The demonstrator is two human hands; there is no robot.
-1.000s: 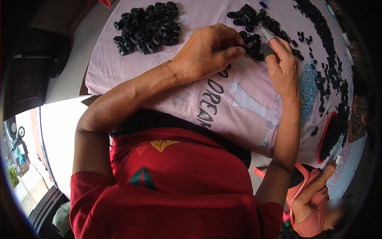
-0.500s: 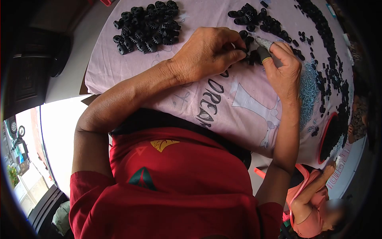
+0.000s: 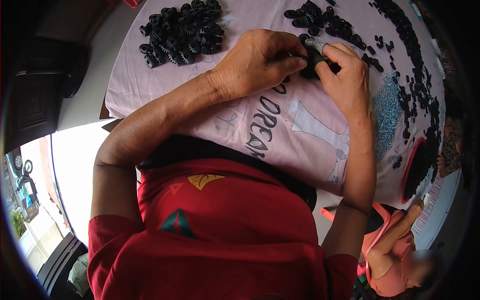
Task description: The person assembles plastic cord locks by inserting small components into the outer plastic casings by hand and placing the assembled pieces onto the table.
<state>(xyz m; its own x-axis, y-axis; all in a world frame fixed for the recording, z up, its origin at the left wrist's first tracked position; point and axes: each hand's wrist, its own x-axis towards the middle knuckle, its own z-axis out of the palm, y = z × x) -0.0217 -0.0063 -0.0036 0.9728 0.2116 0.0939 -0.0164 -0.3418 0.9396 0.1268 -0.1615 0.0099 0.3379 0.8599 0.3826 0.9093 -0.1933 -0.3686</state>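
My left hand (image 3: pixel 262 62) is closed, thumb and forefinger pinching a small black plastic part (image 3: pixel 303 38) that is mostly hidden by the fingers. Right beside it, my right hand (image 3: pixel 346 75) has its thumb and forefinger brought together at the same black part. Grey and dark covers wrap those two fingertips, and a thin yellow band shows on the thumb. Both hands meet over the pink printed cloth (image 3: pixel 240 127). Several black parts (image 3: pixel 345 31) lie just beyond the fingertips. A pile of ridged, rounded black pieces (image 3: pixel 182 35) lies past my left wrist.
Smaller black pieces (image 3: pixel 412 55) spread in a long band at the right. Blue-grey bits (image 3: pixel 387 117) lie in a patch beside my right forearm. Near the right edge stands a red-rimmed container (image 3: pixel 406 172) of black pieces. Another person (image 3: pixel 390 255) sits at the lower right.
My right hand has shifted slightly left and up, so its fingertips are closer to my left hand's. My left hand remains pinched, moved only a little upward.
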